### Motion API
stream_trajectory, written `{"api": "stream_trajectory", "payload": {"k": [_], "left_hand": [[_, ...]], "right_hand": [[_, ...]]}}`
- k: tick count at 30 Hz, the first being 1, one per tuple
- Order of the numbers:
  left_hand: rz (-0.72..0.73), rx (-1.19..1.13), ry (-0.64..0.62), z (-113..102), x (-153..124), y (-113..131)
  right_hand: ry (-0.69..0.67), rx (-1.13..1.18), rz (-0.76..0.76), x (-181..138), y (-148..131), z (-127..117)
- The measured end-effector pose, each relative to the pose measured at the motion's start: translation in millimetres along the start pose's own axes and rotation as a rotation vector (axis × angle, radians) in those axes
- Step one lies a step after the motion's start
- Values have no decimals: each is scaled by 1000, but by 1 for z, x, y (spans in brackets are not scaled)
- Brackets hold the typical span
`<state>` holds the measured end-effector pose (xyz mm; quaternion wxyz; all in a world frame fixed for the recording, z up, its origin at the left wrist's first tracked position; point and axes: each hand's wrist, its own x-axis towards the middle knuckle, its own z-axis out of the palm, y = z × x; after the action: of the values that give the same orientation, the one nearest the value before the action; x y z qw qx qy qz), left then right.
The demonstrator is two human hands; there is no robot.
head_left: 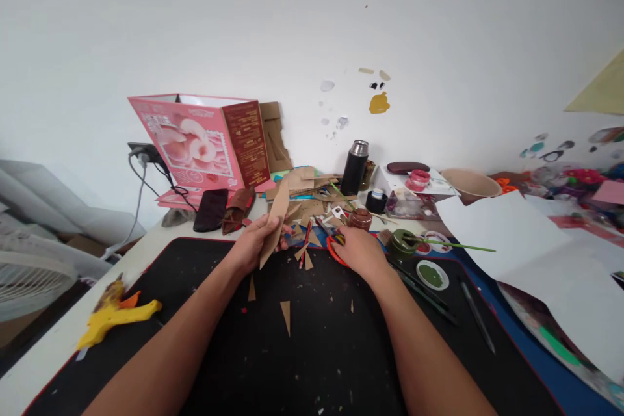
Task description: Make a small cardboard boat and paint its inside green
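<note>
My left hand (256, 244) is closed around a long brown cardboard strip (275, 220) that stands tilted above the black mat (273, 351). My right hand (359, 250) lies over red-handled scissors (332, 248) at the mat's far edge, with its fingers curled on them. Between the hands lie small cardboard offcuts (306, 253) and a few pencils. Two triangular cardboard scraps (285, 315) rest on the mat nearer to me.
A yellow glue gun (114, 315) lies at the mat's left edge. Behind stand a pink box (195, 140), a dark flask (355, 168), paint jars (402, 242), a lid of green paint (431, 274) and brushes. White paper sheets (526, 247) cover the right side.
</note>
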<state>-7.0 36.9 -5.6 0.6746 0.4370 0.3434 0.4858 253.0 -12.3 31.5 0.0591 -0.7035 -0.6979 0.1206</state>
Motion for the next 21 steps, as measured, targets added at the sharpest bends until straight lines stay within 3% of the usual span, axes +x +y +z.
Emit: {"api": "stream_trajectory", "payload": {"k": [4, 8, 10, 15, 21], "left_hand": [[-9, 64, -36, 2, -1, -1], [-32, 133, -91, 6, -4, 2], [-55, 183, -141, 9, -8, 4], [-94, 384, -348, 17, -16, 10], [-148, 470, -490, 19, -19, 8]], "right_hand": [[60, 53, -26, 0, 0, -2], [219, 459, -131, -1, -5, 2], [180, 725, -188, -2, -10, 7], [-70, 1216, -198, -4, -23, 18], [-44, 1314, -130, -2, -28, 25]]}}
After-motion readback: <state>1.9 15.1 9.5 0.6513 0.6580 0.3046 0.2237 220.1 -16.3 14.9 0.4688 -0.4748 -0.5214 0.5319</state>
